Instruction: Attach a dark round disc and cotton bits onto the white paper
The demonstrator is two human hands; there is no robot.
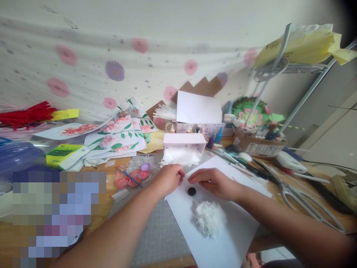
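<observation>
My left hand (pixel 170 179) is just in front of a pink open-fronted box (pixel 184 138), its fingers curled in; whatever they hold, if anything, is hidden. A short gap to the right, my right hand (pixel 213 182) hovers over a white paper sheet (pixel 220 247), fingers loosely bent towards the left hand, with nothing visible in them. White tissue pieces (pixel 181 155) spill from the box behind both hands. A small round black cap (pixel 192 191) lies on the sheet below my right fingertips. Nearer me rests a ruffled ball of white tissue petals (pixel 210 219).
A grey cutting mat (pixel 158 230) lies under the sheet. Left are a petal-shaped paint palette (pixel 131 178) with a brush across it, and flower pictures (pixel 117 136). Large scissors (pixel 304 201), a glue gun (pixel 291 160) and a cardboard box of supplies (pixel 259 147) are right.
</observation>
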